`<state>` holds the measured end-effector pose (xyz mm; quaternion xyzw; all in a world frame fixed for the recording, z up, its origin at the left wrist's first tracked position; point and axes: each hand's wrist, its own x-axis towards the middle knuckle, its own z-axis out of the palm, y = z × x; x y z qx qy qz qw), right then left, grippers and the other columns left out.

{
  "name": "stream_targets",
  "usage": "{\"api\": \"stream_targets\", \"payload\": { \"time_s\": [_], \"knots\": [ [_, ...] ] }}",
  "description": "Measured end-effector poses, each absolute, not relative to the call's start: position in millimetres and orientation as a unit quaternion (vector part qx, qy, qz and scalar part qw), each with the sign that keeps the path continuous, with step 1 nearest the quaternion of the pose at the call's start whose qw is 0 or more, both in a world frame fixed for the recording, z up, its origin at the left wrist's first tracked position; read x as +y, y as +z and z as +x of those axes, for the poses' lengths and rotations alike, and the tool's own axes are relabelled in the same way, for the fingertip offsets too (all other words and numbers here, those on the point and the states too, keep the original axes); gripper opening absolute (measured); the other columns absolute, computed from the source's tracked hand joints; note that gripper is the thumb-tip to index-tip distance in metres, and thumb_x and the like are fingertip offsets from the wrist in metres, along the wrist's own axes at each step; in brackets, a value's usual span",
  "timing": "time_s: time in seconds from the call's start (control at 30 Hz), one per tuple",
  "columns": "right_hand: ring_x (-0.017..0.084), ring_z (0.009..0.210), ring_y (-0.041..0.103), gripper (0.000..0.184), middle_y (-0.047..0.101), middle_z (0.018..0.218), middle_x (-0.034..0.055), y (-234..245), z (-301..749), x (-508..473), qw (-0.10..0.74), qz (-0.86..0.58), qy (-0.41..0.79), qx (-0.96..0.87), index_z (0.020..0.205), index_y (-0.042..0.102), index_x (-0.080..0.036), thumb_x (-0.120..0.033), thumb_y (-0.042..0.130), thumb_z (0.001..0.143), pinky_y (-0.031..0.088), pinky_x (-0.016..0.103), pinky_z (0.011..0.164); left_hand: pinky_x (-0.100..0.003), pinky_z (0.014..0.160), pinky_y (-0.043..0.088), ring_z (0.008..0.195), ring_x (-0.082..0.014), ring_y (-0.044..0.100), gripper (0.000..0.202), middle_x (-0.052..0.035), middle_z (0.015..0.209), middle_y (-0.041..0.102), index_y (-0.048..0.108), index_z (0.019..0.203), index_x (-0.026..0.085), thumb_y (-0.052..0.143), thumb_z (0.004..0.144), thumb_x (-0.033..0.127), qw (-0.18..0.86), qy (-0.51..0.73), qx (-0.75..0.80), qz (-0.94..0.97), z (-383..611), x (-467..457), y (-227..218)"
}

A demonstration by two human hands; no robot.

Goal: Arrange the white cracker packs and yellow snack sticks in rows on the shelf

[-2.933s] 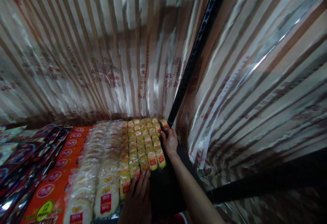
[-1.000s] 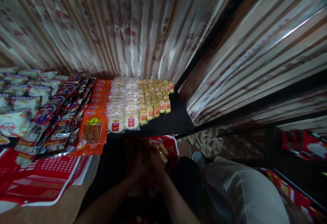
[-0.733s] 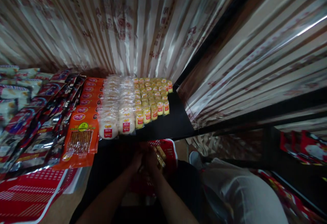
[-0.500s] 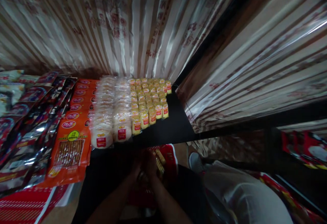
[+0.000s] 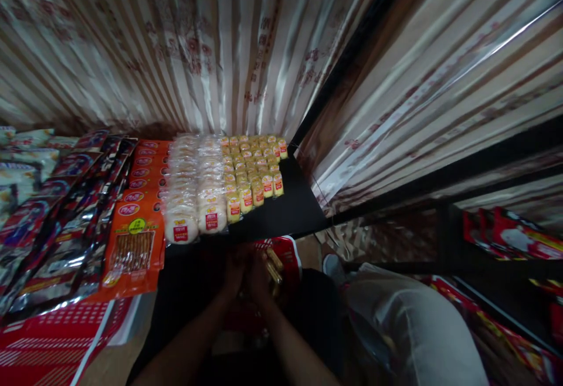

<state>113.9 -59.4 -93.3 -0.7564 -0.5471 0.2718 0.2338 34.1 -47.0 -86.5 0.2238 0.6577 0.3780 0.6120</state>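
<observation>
My left hand and my right hand are close together in deep shadow, over a red basket below the shelf's front edge. Their fingers are too dark to make out, so I cannot see whether they hold anything. Several small yellow-wrapped snacks lie in the basket, just right of my right hand. On the black shelf beyond, rows of similar yellow packaged snacks stand beside two rows of round white wrapped cakes.
Orange snack bags and dark shiny packets overlap on the left, above another red basket. Pleated curtains hang behind. A person's leg in light trousers is at right, near red packets.
The view has shifted slightly, bringing more of the red packets at right into sight. My hands stay close together over the basket.
</observation>
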Motion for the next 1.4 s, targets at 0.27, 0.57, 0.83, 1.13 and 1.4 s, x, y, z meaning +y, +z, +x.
{"api": "stream_targets", "payload": {
  "time_s": [0.27, 0.57, 0.83, 1.13, 1.4],
  "knots": [
    [0.027, 0.104, 0.056, 0.044, 0.058, 0.113, 0.017, -48, 117, -91, 0.218, -0.743, 0.232, -0.588, 0.117, 0.053, -0.012, -0.028, 0.053, 0.076, 0.044, 0.036, 0.088, -0.031, 0.083, 0.046, 0.084, -0.019, 0.063, 0.017, -0.0063, 0.083, 0.067, 0.06, 0.079, 0.015, 0.067, 0.064, 0.017, 0.6, 0.41, 0.632, 0.27, 17, -61, -43],
    [0.024, 0.103, 0.057, 0.041, 0.061, 0.111, 0.0126, -16, 113, -123, 0.354, -0.688, 0.228, -0.59, 0.113, 0.052, -0.015, -0.031, 0.053, 0.076, 0.044, 0.038, 0.091, -0.021, 0.058, 0.044, 0.058, -0.0107, 0.056, 0.021, 0.0029, 0.062, 0.057, 0.056, 0.087, 0.016, 0.061, 0.067, 0.017, 0.598, 0.417, 0.619, 0.294, 7, -85, -9],
    [0.021, 0.092, 0.06, 0.025, 0.067, 0.095, 0.006, 23, 127, -126, 0.404, -0.662, 0.323, -0.543, 0.088, 0.066, -0.02, -0.037, 0.056, 0.072, 0.044, 0.035, 0.089, -0.018, 0.049, 0.041, 0.049, -0.0074, 0.053, 0.025, 0.0042, 0.06, 0.056, 0.057, 0.098, 0.017, 0.055, 0.073, 0.017, 0.676, 0.373, 0.568, 0.284, 0, -98, 20],
    [0.013, 0.051, 0.053, 0.039, 0.062, 0.06, -0.0004, 61, 129, -116, 0.423, -0.647, 0.521, -0.362, 0.071, 0.064, -0.017, -0.055, 0.066, 0.062, 0.042, 0.023, 0.045, -0.019, 0.048, 0.04, 0.057, -0.0111, 0.059, 0.03, -0.0011, 0.074, 0.064, 0.061, 0.093, 0.015, 0.065, 0.064, 0.023, 0.677, 0.387, 0.55, 0.299, -6, -103, 24],
    [0.01, 0.045, 0.052, 0.043, 0.062, 0.059, -0.0012, 58, 131, -97, 0.462, -0.616, 0.548, -0.327, 0.077, 0.059, -0.018, -0.06, 0.06, 0.068, 0.03, 0.02, 0.038, -0.023, 0.052, 0.044, 0.056, -0.0129, 0.059, 0.034, -0.0002, 0.067, 0.064, 0.063, 0.088, 0.014, 0.069, 0.059, 0.031, 0.657, 0.426, 0.537, 0.314, -3, -103, 32]
  ]
}}
